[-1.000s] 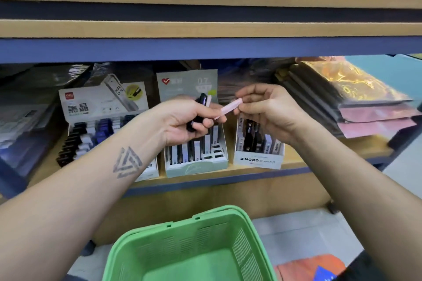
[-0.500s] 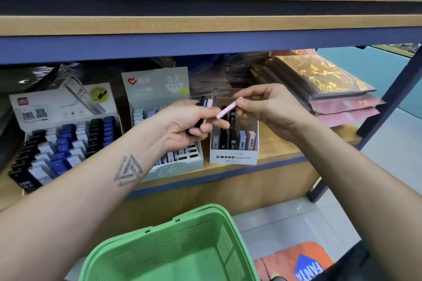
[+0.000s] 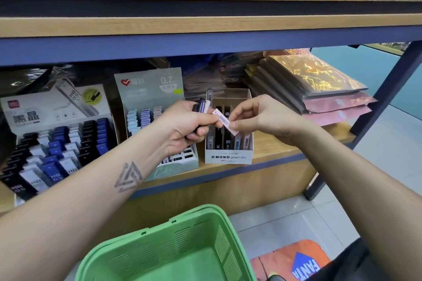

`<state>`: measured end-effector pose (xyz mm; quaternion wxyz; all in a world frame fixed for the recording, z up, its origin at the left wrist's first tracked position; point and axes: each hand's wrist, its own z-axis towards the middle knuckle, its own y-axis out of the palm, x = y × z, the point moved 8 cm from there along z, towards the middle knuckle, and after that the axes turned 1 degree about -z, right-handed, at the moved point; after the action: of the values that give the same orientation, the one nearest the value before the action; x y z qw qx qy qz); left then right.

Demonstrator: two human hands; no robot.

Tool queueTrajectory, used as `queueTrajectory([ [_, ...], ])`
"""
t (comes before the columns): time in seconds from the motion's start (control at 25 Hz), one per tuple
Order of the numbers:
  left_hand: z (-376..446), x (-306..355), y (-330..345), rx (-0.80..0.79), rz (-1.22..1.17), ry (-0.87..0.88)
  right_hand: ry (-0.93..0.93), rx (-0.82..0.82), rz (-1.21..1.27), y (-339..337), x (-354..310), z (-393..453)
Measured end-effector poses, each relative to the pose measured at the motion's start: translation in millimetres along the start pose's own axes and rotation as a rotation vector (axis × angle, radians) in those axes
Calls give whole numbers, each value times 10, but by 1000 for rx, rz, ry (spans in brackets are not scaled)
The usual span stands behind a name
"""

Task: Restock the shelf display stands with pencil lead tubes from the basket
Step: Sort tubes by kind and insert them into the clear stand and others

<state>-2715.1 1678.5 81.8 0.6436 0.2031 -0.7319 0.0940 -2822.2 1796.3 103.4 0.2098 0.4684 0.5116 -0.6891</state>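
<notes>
1. Pink lead tube [image 3: 225, 123] sits tilted, directly above the white display box [image 3: 229, 157], judged ready for slotting.
2. Right hand [image 3: 262, 118] pinches its lower end; the upper end meets the left thumb.
3. Left hand [image 3: 189, 124], left of the box, grips spare tubes [image 3: 203, 105], presumably next stock.
4. Green basket [image 3: 173, 246] below the box.

White stand [image 3: 229, 157]: "MONO graph MG"; grey-green stand [image 3: 149, 85]: "0.7"; left stand's tubes [image 3: 56, 177]: "HB 0.5"; floor mat [image 3: 304, 267]: "FANTA".
</notes>
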Motion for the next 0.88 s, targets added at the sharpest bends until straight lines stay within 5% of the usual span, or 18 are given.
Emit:
queueTrajectory([
  [0.24,4,-64,88,-20,95,-24,-184,2,-162,100,-263,-10],
  [0.6,-75,-195,146,-51,-149,-238,13,277,-470,-388,62,-104],
  [0.88,-105,-229,171,-65,-150,-255,64,230,-607,-262,300,-74],
])
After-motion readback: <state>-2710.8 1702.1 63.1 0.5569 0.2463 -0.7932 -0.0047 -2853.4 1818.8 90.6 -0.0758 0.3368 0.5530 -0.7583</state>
